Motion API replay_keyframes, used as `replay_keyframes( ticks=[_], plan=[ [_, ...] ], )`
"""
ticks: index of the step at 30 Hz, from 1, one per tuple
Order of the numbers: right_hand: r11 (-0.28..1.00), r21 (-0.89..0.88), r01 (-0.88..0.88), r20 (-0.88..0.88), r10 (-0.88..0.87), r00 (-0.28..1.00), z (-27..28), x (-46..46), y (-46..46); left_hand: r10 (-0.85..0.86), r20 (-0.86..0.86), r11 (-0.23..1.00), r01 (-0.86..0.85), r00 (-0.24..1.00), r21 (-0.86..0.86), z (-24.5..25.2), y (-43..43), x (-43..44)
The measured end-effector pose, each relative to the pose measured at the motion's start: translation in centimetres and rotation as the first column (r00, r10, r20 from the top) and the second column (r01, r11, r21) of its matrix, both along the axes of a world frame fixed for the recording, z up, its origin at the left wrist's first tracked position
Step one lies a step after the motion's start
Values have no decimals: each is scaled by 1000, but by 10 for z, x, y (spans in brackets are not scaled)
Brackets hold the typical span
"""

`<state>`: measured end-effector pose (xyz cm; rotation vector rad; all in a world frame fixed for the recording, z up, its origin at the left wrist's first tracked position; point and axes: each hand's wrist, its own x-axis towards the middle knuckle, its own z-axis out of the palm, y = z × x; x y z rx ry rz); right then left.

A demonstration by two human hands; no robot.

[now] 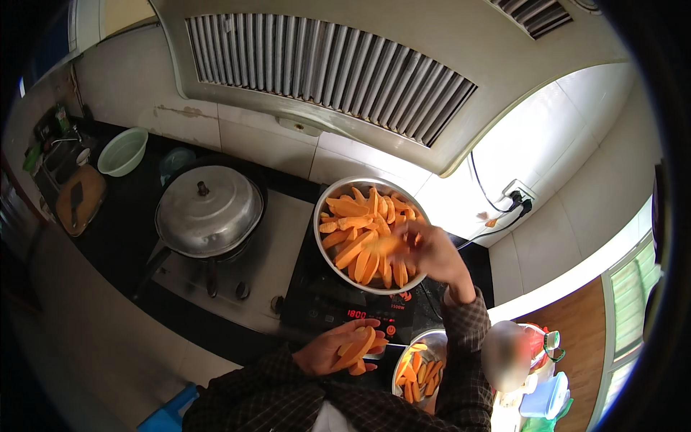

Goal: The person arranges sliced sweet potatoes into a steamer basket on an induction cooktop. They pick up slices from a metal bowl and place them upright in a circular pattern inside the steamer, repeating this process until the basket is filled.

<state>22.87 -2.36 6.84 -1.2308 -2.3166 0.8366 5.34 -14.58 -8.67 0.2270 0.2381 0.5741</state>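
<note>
My left hand [328,348] holds several orange wedges [357,350], which look like peeled sweet potato, in front of the induction cooker. Over a round metal pan [319,237], my right hand [432,252] reaches in from the right with a blurred orange wedge [387,245] at its fingertips. Many more sweet potato wedges [356,251] are heaped in that pan, several pointing outward. The pan sits on a black induction cooker [307,302] with a lit red display. Below my right forearm, a smaller metal bowl [430,341] contains more cut pieces [415,378].
Left of the cooker, a lidded wok [210,216] stands on a gas hob [280,232], its handle jutting forward. Farther left are a pale green basin [123,154] and a cutting board [89,189] with a cleaver [76,202]. A range hood [324,70] overhangs; cords run from a wall socket [518,190].
</note>
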Motion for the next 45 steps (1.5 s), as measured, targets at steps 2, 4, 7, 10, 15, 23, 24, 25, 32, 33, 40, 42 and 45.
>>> replay_keyframes(
  ticks=[2, 4, 7, 10, 15, 23, 24, 25, 32, 33, 40, 42, 45],
  plan=[
    [971, 166, 169, -2, -171, 985, -12, 7, 38, -17, -22, 1000, 17, 1000, 9, 5, 2, 3],
    [945, 229, 231, -55, -225, 973, -32, 8, 76, -15, -84, 999, 18, 996, 37, 12, 3, 2],
    [932, 250, 263, -8, -270, 963, -57, -11, 118, 33, -117, 997, -25, 993, 68, 15, 3, -7],
    [910, 297, 288, 84, -326, 942, -76, -20, 143, 74, -135, 996, -66, 988, 63, 10, 3, -10],
    [903, 279, 325, 176, -381, 908, -81, -34, 142, 53, -125, 998, -49, 991, 36, 9, 4, -12],
    [934, 204, 293, 232, -337, 912, -84, -41, 142, 68, -181, 998, -67, 981, 13, 13, 9, -11],
    [937, 203, 285, 236, -329, 914, -84, -40, 142, 89, -175, 996, -86, 981, 22, 6, 8, -9],
    [940, 201, 276, 240, -321, 916, -84, -40, 143, 109, -169, 994, -106, 980, 31, 3, 8, -8],
    [926, 216, 308, 102, -336, 937, -77, -22, 141, 119, -194, 993, -118, 974, 20, 9, 5, -8],
    [917, 248, 311, 70, -337, 939, -75, -20, 139, 132, -207, 991, -128, 969, 31, 10, 5, -9],
    [988, 157, 6, -23, -2, 1000, -21, -7, 36, 291, -156, 950, -304, 944, -65, -3, 8, -13],
    [981, -42, -192, 48, 194, 980, -20, -4, -6, 308, -68, 947, -313, 949, -72, -3, 10, -13],
    [929, -216, -301, 140, 335, 932, -32, -9, -38, 361, -105, 927, -343, 927, 151, 14, 10, -8]
  ],
)
